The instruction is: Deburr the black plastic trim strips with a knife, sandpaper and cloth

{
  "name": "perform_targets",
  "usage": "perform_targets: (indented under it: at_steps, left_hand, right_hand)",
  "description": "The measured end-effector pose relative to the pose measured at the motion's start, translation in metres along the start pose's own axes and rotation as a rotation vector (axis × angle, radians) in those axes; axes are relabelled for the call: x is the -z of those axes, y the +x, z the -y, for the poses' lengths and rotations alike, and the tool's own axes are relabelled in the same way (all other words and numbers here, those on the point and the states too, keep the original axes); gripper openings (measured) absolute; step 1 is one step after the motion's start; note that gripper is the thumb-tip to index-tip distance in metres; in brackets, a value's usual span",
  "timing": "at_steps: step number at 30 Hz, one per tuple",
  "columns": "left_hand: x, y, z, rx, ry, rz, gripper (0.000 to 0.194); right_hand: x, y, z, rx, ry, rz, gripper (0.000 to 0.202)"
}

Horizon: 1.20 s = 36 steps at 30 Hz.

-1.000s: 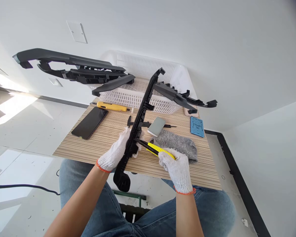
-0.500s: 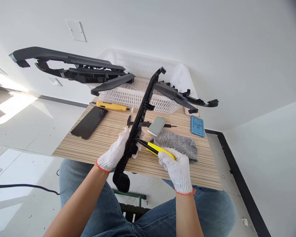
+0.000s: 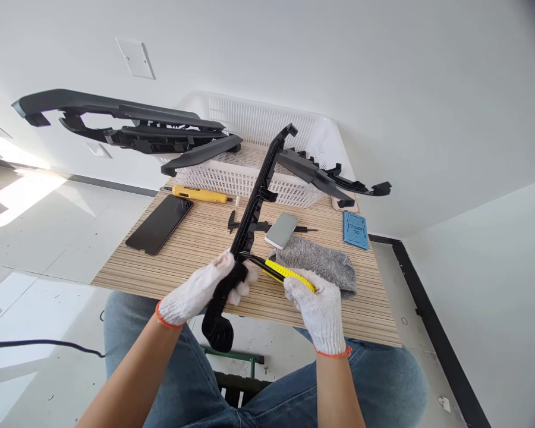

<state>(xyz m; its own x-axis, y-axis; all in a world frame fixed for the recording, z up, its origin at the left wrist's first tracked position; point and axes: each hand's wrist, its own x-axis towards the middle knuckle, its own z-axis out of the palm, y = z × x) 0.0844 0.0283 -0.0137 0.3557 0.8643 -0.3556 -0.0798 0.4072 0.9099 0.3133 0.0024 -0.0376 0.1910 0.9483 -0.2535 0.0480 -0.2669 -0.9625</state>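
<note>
A long black plastic trim piece (image 3: 255, 205) slants across the middle of the view, its rounded lower end hanging past the table's front edge. My left hand (image 3: 205, 284), in a white knit glove, is closed around its lower part, with some fingers hidden behind it. In my gloved right hand (image 3: 315, 303) is a yellow and black utility knife (image 3: 289, 274). The knife's dark tip touches or nearly touches the trim piece beside my left hand; I cannot tell which. Under the knife lies a folded grey cloth (image 3: 323, 261).
A white plastic basket (image 3: 214, 178) stands at the back with black trim parts (image 3: 160, 131) resting across it. On the wood-patterned table (image 3: 125, 267) lie a phone (image 3: 160, 223), a yellow screwdriver (image 3: 199, 194), a caliper (image 3: 262, 226), a grey-green block (image 3: 282, 230) and a blue card (image 3: 355, 229).
My left hand has slid down the trim piece toward its lower end. The knife in my right hand stays at nearly the same spot, and the view has shifted slightly.
</note>
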Motion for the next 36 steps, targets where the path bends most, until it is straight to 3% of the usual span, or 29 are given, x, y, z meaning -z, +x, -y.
perform_targets:
  at_steps: [3, 7, 11, 14, 18, 22, 25, 31, 36]
  left_hand:
    - [0.002, -0.013, -0.004, 0.049, 0.078, 0.043, 0.056]
    - [0.005, -0.023, -0.003, 0.008, 0.128, 0.139, 0.047]
    - [0.005, -0.023, 0.005, -0.074, 0.096, 0.101, 0.046]
    - [0.004, -0.021, 0.01, -0.1, 0.057, 0.074, 0.048]
    - [0.003, -0.02, 0.013, -0.131, 0.052, 0.069, 0.05]
    - [0.005, -0.02, 0.014, -0.143, 0.069, 0.069, 0.048]
    - [0.006, -0.019, 0.016, -0.147, 0.061, 0.062, 0.047]
    - [0.006, -0.018, 0.017, -0.158, 0.017, 0.077, 0.044]
    - [0.005, -0.017, 0.017, -0.175, -0.001, 0.073, 0.041]
  right_hand:
    - [-0.001, -0.001, 0.0, 0.009, 0.002, -0.006, 0.037]
    - [-0.002, 0.0, -0.001, 0.007, 0.029, -0.047, 0.04]
    - [-0.002, -0.001, 0.0, 0.017, -0.022, -0.062, 0.04]
    - [0.0, -0.003, 0.002, 0.045, -0.151, 0.017, 0.039]
    - [0.0, -0.004, 0.003, 0.22, -0.396, 0.101, 0.039]
    - [-0.002, -0.004, 0.004, 0.515, -0.596, 0.095, 0.036]
    - [-0.003, -0.003, 0.004, 0.637, -0.65, 0.09, 0.035]
    - [-0.003, 0.001, 0.003, 0.592, -0.651, 0.059, 0.015]
    - [-0.011, 0.011, 0.008, 0.647, -0.735, 0.071, 0.022]
